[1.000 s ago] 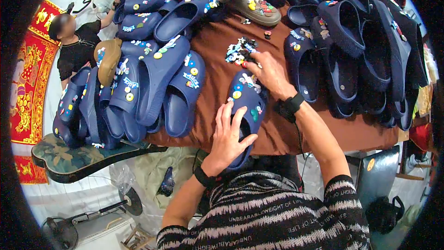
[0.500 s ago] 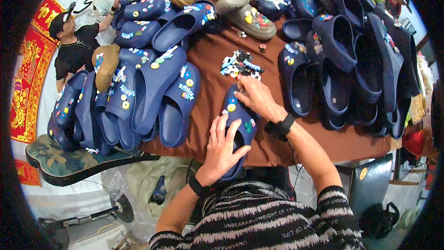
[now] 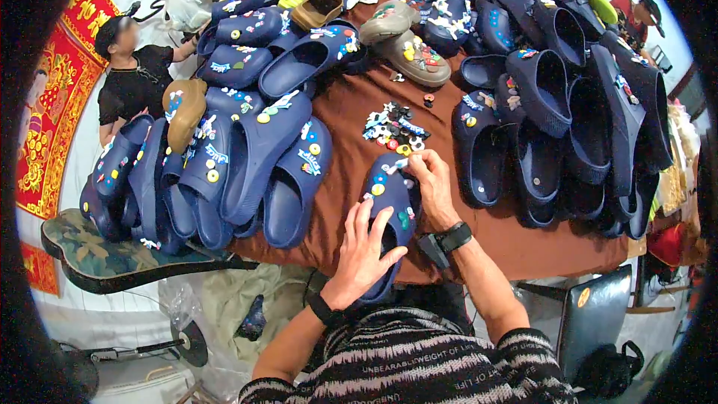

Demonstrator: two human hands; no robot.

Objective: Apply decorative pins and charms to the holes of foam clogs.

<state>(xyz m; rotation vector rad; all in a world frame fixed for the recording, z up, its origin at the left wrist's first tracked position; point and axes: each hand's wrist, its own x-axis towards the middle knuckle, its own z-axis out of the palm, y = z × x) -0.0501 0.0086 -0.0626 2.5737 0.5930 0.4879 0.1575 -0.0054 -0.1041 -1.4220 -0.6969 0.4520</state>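
A navy blue clog (image 3: 390, 193) lies toe-away at the near edge of the table, its heel toward my body. Colourful charms, among them a yellow-and-white round one and a green one, sit on its upper. My left hand (image 3: 360, 258) holds the clog at its left side and opening, fingers spread and thumb across the opening. At the toe, my right hand (image 3: 434, 188) pinches a small pale charm (image 3: 402, 164) against the upper. Just beyond the toe lies a pile of loose charms (image 3: 395, 129) in white, black, red, yellow and blue.
Navy clogs with charms crowd the left (image 3: 283, 202) and right (image 3: 482, 153) of the brown cloth (image 3: 348, 146). Grey-brown clogs (image 3: 419, 60) lie farther back. A person (image 3: 134, 75) stands at the left; others are at the far side. A dark chair (image 3: 596, 314) stands at right.
My right hand has shifted right and toward me, from the clog's tip to its right toe side, now showing a pale charm between the fingers. My left hand stays on the clog.
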